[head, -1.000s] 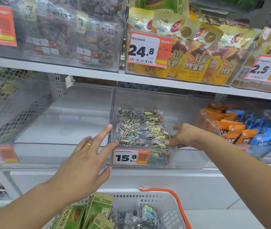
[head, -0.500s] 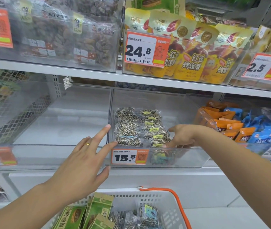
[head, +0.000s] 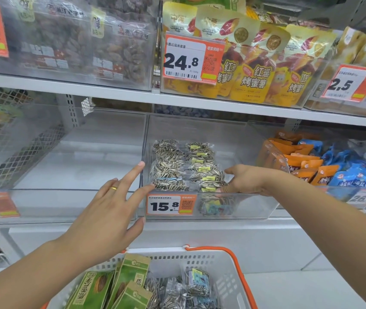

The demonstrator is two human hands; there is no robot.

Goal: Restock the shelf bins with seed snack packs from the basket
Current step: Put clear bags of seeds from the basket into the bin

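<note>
The clear seed snack packs (head: 186,166) are lying flat in the middle shelf bin (head: 244,206), stacked in two overlapping rows that are running from the bin's front wall toward its back. Each pack's long axis is lying across the bin, side to side, with the yellow labels sitting on the right-hand row. One more pack (head: 216,205) is showing through the bin's front wall, beside the 15.8 price tag (head: 169,205).

The right hand (head: 242,180) is reaching over the bin's front rim, fingers curled down onto the nearest packs of the right row; whether this grip is pinching a pack or only pressing on it cannot be told. The left hand (head: 110,210) is hovering at the bin's left front corner, fingers spread and straight, the index fingertip lying at the bin's left wall, holding nothing. A gold ring (head: 113,188) is sitting on one finger.

Below the bin, the white basket (head: 222,259) with an orange handle is holding more clear seed packs and green packs (head: 130,277). Right of the bin, orange packets (head: 300,163) and blue packets (head: 360,175) are filling a neighbouring bin.
</note>
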